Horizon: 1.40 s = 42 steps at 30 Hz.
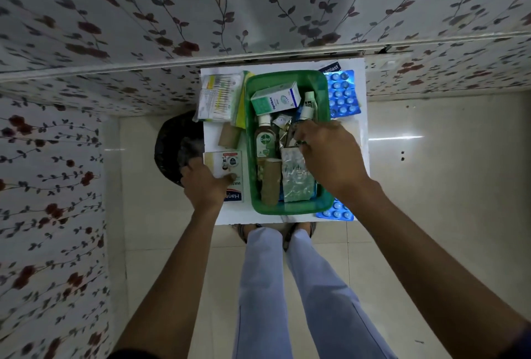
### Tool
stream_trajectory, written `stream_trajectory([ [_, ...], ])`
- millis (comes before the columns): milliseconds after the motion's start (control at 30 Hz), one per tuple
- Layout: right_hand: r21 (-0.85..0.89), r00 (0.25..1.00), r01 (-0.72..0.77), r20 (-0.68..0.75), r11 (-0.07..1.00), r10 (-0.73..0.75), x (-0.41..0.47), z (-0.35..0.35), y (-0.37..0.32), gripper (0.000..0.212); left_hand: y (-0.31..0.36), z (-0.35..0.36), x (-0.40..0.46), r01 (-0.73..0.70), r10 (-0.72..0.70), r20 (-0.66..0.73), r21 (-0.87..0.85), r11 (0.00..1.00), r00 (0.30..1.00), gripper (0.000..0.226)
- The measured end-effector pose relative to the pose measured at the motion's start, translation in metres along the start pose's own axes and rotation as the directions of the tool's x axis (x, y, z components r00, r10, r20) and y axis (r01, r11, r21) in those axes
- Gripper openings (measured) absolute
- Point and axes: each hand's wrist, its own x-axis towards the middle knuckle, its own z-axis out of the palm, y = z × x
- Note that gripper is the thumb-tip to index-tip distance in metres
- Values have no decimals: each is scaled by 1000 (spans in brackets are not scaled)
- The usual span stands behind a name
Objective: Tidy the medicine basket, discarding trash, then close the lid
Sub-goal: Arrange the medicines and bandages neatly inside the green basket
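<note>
Right hand reaches into the green basket, fingers pinching crumpled foil scraps — probably trash. Left hand grips a small carton beside the black bin — apparently for discarding.

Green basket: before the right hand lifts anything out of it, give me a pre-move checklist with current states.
1. Right hand is inside the green basket, fingers closed on something small: ok; what it grips: cannot tell.
2. Dettol bottle lies clear of that hand: ok.
3. Foil strip sits right under the right hand and could get dragged along: not ok.
4. Left hand is busy, holding a small white box outside the basket: ok.
5. Black bin beside the table within reach for trash: ok.
6. Lid ready for closing: cannot tell, none visible.
</note>
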Motion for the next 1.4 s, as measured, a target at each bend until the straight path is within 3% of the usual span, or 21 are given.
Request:
stream_trajectory([
  [100,112,989,59,-142,992,-43,-9,-6,8,25,-2,-2,0,-19,19,-5,-86,996,1000,66],
  [200,247,967,-128,-182,961,176,-17,-16,37,21,2,-17,-12,-4,5,6,-258,966,1000,32],
  [367,107,905,-425,56,899,421,-41,-4,88,26,5,-52,-41,11,-50,-103,-352,936,993,21],
  [467,19,910,-396,143,918,390,-61,19,91,50,13,-68,-59,-51,7,-91,-486,872,996,13],
  [567,-32,920,-350,175,936,350,-72,44,89,69,35,-71,-77,-151,169,-14,-525,837,986,15],
  [733,-44,922,-360,135,932,363,-75,62,84,67,81,-34,-96,-275,377,140,-465,842,915,28],
  [900,-57,914,-376,138,925,381,-73,58,86,44,103,4,-100,-477,497,112,-161,864,861,42],
  [1000,-62,902,-393,165,917,398,-71,40,91,33,101,10,-99,-519,513,129,14,855,849,53],
  [1200,8,933,-328,163,945,322,-65,-4,89,26,100,11,-93,-544,524,149,172,821,838,62],
  [1300,3,937,-289,205,957,282,-56,-22,79,33,103,11,-91,-526,502,163,194,828,850,61],
  [1400,-94,970,-205,117,974,216,-45,-52,65,32,105,5,-90,-541,518,165,168,824,839,56],
])
